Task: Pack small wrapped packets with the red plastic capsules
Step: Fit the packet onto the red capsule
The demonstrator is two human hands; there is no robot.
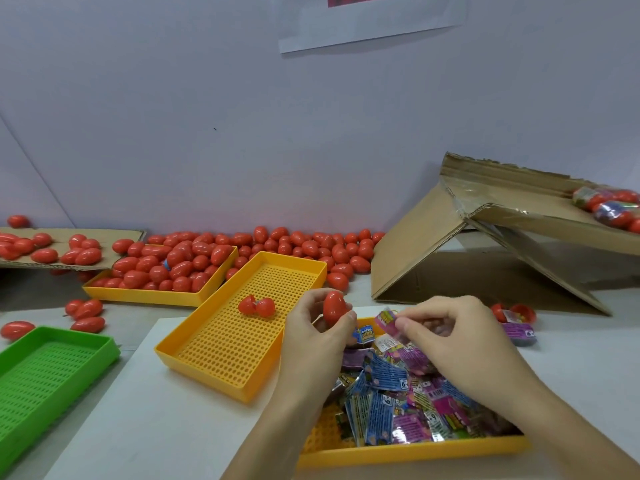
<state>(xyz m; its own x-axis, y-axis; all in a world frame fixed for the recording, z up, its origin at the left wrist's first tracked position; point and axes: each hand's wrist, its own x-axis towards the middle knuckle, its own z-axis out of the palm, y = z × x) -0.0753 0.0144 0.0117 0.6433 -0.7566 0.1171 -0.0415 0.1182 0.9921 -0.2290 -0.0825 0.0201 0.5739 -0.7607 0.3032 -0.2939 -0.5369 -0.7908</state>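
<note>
Red plastic capsule (334, 307) sits upright in the curled fingers of the left hand (317, 336), while the right hand (450, 336) pinches a pink wrapped packet (388, 321) just beside it. Both hover above a yellow tray (415, 452) heaped with packets; an opened capsule (256, 305) lies in the neighbouring perforated yellow tray (211, 355).

Glossy red plastic capsules (180, 258), perforated matt plastic trays (239, 327), shiny foil packets (391, 393), rough corrugated cardboard (426, 244).
</note>
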